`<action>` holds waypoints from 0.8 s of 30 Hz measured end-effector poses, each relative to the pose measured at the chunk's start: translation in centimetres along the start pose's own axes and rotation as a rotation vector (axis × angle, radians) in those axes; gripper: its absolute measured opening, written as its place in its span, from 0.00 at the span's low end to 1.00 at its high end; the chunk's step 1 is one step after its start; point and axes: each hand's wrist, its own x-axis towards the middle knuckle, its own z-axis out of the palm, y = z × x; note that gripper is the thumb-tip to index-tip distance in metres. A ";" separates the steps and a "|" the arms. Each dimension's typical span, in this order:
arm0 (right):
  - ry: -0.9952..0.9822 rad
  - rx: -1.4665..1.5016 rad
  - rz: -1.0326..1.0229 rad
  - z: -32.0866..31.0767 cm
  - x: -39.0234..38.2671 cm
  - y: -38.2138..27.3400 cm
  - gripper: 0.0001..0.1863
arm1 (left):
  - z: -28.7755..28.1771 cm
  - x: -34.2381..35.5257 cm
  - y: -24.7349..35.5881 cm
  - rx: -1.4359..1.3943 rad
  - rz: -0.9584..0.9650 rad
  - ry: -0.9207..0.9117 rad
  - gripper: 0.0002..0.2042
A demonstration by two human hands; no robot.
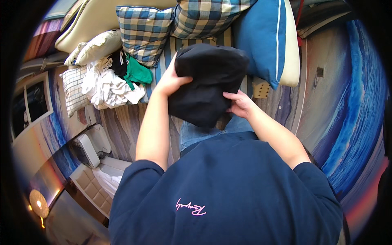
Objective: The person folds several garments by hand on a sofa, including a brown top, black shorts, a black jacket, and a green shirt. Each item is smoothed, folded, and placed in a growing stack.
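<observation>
A folded black garment is held up in front of me above my lap; its exact kind cannot be made out. My left hand grips its left side, thumb on top and fingers hidden behind. At the lower right edge, my right hand pinches the cloth between thumb and fingers. Beyond my left forearm, a heap of white clothes lies on the striped sofa seat. Against that heap rest a green garment and a black piece with white stripes.
Checked cushions lean along the sofa back. A big blue cushion with white piping stands at the right end. To the left lie a pale cushion and a white grid-patterned one. A white appliance stands lower left.
</observation>
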 end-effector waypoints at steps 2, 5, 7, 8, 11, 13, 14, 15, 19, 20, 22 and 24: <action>-0.008 0.188 0.048 0.9 1.5 1.5 0.34 | -1.6 3.9 2.6 0.245 0.144 -0.146 0.53; 0.077 0.414 -0.071 1.8 5.8 5.5 0.29 | -1.6 9.5 2.8 0.416 0.201 -0.275 0.50; 0.127 0.528 -0.147 2.4 8.9 7.8 0.27 | 0.4 11.5 1.9 0.943 0.075 -0.225 0.47; 0.235 0.547 -0.163 2.7 10.7 8.6 0.26 | 1.8 12.1 -2.1 1.034 0.250 -0.091 0.46; 0.522 0.340 -0.112 2.0 14.8 11.2 0.28 | 5.7 10.0 -11.8 1.201 0.023 -0.308 0.31; 0.695 -0.005 -0.018 3.9 14.9 10.1 0.28 | 6.3 7.9 -15.6 0.982 -0.026 -0.168 0.27; 0.811 -0.246 -0.067 3.7 15.1 10.4 0.28 | 6.5 7.2 -15.2 0.979 0.007 -0.164 0.28; 0.960 -0.462 -0.278 2.7 16.3 11.1 0.26 | 6.5 6.6 -14.6 0.982 0.056 -0.182 0.28; 1.299 -0.861 -0.790 2.3 13.4 8.9 0.35 | 7.1 4.3 -12.7 1.019 0.226 -0.249 0.30; 1.311 -0.866 -0.806 3.4 12.3 7.0 0.40 | 7.4 4.0 -12.7 1.004 0.235 -0.249 0.31; 1.289 -0.933 -0.772 2.5 11.1 4.3 0.52 | 7.8 3.7 -13.1 0.974 0.245 -0.245 0.31; 1.184 -1.018 -0.667 -0.2 11.4 2.8 0.56 | 7.6 4.3 -14.3 0.863 0.300 -0.236 0.26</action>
